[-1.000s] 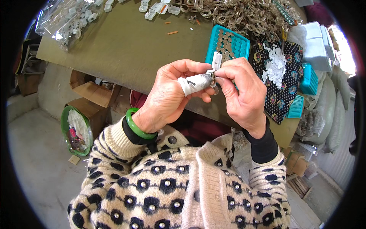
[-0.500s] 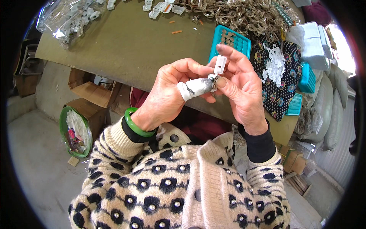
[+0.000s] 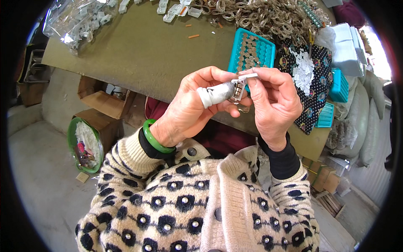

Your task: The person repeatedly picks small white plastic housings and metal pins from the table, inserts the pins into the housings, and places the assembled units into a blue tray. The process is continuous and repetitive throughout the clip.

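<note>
My left hand [image 3: 181,110] grips a small battery case [image 3: 237,90] between its fingers and a thumb wrapped in a white, grey-smudged cover [image 3: 215,94]. Round metal cells show inside the case. Its white hinged lid [image 3: 248,76] stands out over the top, pinched by the thumb and fingers of my right hand [image 3: 275,107]. A bit of thin wire hangs below the case. Just beyond my hands lies a teal basket [image 3: 231,59] holding many coin cells [image 3: 251,49] in rows.
A heap of coiled clear wire [image 3: 268,17] covers the table's far right. White cases fill a clear plastic bag [image 3: 79,25] at far left. White slips [image 3: 303,69] lie on a dark patterned cloth [image 3: 289,63]. A green basket [image 3: 72,145] stands on the floor at left.
The lid has swung from upright to nearly level, and the cells inside the case now show. My right hand has shifted right and toward me, uncovering more of the teal basket.
</note>
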Demonstrator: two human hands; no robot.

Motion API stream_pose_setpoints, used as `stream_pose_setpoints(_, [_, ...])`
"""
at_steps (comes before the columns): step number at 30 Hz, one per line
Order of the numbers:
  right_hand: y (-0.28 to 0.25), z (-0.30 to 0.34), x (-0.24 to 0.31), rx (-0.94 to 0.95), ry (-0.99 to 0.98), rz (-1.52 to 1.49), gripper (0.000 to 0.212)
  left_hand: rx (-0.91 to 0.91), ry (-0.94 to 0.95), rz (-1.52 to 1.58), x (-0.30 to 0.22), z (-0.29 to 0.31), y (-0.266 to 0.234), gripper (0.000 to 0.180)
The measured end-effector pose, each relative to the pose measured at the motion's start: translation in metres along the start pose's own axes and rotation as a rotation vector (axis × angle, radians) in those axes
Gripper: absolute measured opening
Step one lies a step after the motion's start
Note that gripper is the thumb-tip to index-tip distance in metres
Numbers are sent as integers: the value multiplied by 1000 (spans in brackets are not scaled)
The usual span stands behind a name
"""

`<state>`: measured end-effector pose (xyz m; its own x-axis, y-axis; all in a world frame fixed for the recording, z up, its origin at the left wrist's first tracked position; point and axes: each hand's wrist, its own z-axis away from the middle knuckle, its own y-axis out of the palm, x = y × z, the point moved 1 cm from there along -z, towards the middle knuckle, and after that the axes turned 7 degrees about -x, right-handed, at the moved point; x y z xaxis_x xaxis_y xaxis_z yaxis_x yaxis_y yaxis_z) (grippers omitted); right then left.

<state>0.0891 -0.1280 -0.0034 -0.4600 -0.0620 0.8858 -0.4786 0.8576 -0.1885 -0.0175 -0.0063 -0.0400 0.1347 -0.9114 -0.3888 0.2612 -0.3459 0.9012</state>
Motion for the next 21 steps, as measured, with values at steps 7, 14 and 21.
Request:
stream_pose_setpoints(7, [1, -7, -11, 44, -434, 101, 25, -22, 109, -109, 10, -2, 2, 14])
stream_pose_setpoints(14, [-4, 4, -2, 183, -195, 56, 31, -89, 53, -7, 17, -2, 4, 16])
stream_pose_setpoints(21, [1, 11, -19, 94, -463, 68, 23, -41, -54, 113, 34, -4, -5, 26])
